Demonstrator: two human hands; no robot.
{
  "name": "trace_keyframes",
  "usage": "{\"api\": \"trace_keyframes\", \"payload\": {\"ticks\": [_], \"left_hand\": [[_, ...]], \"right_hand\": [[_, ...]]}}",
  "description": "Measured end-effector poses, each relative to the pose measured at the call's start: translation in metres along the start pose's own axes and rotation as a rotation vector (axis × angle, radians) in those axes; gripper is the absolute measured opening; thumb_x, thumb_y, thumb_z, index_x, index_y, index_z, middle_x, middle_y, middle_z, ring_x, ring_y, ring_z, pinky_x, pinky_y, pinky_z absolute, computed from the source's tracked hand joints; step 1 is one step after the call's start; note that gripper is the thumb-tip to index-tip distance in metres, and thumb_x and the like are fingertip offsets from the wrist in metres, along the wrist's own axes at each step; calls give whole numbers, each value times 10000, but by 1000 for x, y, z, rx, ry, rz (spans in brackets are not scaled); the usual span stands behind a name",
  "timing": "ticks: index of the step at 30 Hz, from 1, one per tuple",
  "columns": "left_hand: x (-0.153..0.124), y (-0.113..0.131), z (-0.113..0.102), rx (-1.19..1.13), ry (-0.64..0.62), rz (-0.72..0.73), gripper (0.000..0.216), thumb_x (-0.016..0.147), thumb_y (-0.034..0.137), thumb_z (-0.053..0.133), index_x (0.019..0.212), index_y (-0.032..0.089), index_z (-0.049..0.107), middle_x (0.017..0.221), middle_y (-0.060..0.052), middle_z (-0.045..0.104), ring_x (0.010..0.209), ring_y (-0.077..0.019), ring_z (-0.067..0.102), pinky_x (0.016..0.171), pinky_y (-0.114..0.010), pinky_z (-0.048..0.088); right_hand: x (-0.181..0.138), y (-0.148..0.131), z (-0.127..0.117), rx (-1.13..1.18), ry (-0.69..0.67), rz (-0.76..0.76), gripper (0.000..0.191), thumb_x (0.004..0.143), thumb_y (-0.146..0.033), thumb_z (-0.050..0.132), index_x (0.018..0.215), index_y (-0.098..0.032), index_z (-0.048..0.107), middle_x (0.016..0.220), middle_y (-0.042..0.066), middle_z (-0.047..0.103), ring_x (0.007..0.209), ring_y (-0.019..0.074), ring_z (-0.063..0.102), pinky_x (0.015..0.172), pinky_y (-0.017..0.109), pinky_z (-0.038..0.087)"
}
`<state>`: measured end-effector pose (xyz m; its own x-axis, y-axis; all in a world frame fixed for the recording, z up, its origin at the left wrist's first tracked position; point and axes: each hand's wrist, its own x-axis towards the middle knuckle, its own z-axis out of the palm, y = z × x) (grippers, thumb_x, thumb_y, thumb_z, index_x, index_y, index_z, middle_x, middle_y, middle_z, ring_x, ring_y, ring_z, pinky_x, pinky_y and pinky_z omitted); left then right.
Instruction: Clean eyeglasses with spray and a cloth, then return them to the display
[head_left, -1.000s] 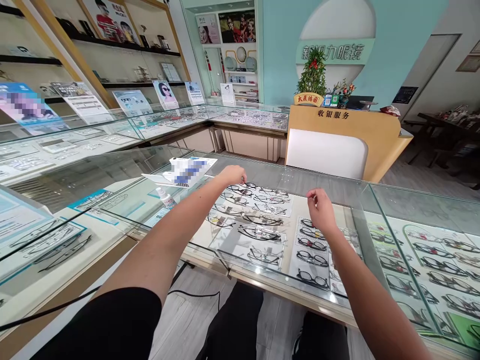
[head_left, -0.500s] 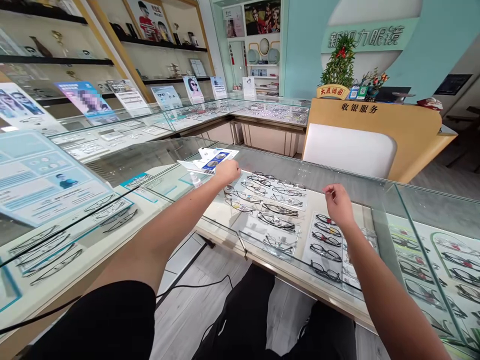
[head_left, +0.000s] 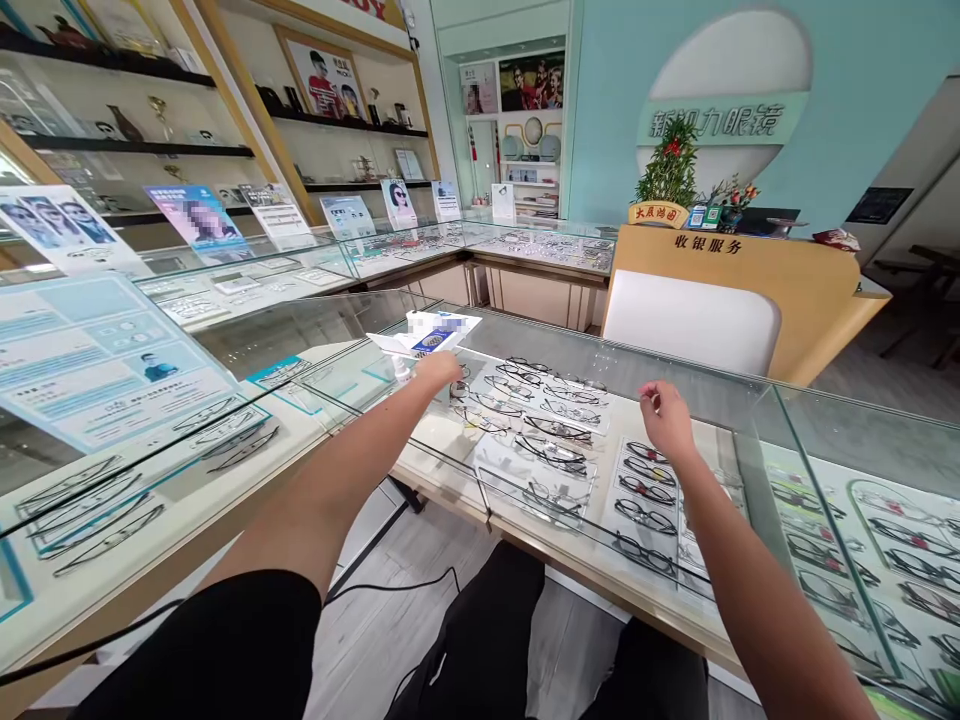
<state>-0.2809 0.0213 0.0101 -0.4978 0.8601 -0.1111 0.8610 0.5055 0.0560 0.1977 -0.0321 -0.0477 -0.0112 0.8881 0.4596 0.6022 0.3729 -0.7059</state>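
My left hand [head_left: 439, 370] reaches far over the glass counter top [head_left: 675, 375]. Its fingers are curled under and I cannot see what they hold. It sits just right of a small spray bottle [head_left: 402, 370] and in front of a white and blue box [head_left: 431, 333]. My right hand [head_left: 665, 420] hovers over the glass to the right, fingers bent in loosely with nothing visible in them. Under the glass between both hands lie trays of eyeglass frames [head_left: 551, 430].
Glass display cases of glasses run along the left [head_left: 112, 500] and right [head_left: 862, 540]. A leaflet stand [head_left: 97, 360] is on the left case. A wooden cashier desk [head_left: 735, 290] with a plant [head_left: 667, 175] stands behind. A black cable [head_left: 390, 585] crosses the floor.
My left hand has drawn back to the left, from over the glasses tray to beside the spray bottle. My view has swung left. The right hand has stayed roughly in place.
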Motion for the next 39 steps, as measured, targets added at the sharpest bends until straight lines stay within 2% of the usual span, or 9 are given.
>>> {"api": "trace_keyframes", "payload": {"ticks": [5,10,14,17,23,26,28,33,39], "left_hand": [[-8,3,-12,-15,61,26,349,788,351,852,1069,150,799,1123,-213,817,1081,-370,773,855,-359,579],[-25,23,-41,-18,150,120,290,831,305,782,1063,133,813,1126,-223,813,1111,-391,762,872,-385,569],[-56,58,-61,-64,181,331,203,832,306,766,984,197,844,1053,-140,836,1063,-338,760,818,-340,526],[-91,92,-63,-120,167,545,232,843,355,769,1040,271,858,1058,-45,844,980,-256,755,726,-302,470],[-165,167,-35,-323,71,1096,206,812,324,750,982,265,850,757,1,730,713,-198,649,619,-311,341],[-185,199,-12,-376,78,1211,184,836,302,724,963,271,853,698,8,688,661,-184,611,630,-311,331],[-188,213,3,-387,117,1255,191,871,309,706,979,282,861,709,3,705,665,-186,620,642,-313,336],[-177,223,33,-445,221,1260,255,963,308,641,1055,329,878,846,-2,825,728,-195,697,685,-308,391],[-166,212,47,-527,181,1304,275,997,296,622,1081,335,881,1040,-1,875,868,-214,754,797,-313,452]], "right_hand": [[1,2,1,7,-8,-14,207,985,-295,478,1061,-231,660,1106,112,704,902,256,609,841,416,478],[3,2,-1,31,1,-12,228,994,-317,433,1041,-230,638,1125,124,677,927,264,600,864,429,477],[6,5,-6,91,-14,1,232,992,-416,470,1042,-238,609,1093,106,661,911,255,571,856,418,463],[11,9,-12,229,-51,100,317,944,-540,551,1053,-247,604,938,47,619,823,230,502,783,379,422],[17,10,-30,451,-273,317,526,834,-745,669,887,-222,688,680,-24,467,659,175,388,630,333,324],[17,6,-42,608,-455,395,610,768,-822,752,764,-219,663,629,-48,405,612,141,307,594,319,230],[18,3,-47,681,-493,409,612,721,-800,826,734,-215,644,645,-49,423,618,125,269,597,315,176],[19,-1,-49,686,-495,416,588,648,-724,923,782,-197,699,644,-61,432,635,115,281,605,300,176],[15,-9,-41,752,-569,441,521,646,-598,980,849,-185,735,679,-55,464,631,101,304,591,296,135]]}}
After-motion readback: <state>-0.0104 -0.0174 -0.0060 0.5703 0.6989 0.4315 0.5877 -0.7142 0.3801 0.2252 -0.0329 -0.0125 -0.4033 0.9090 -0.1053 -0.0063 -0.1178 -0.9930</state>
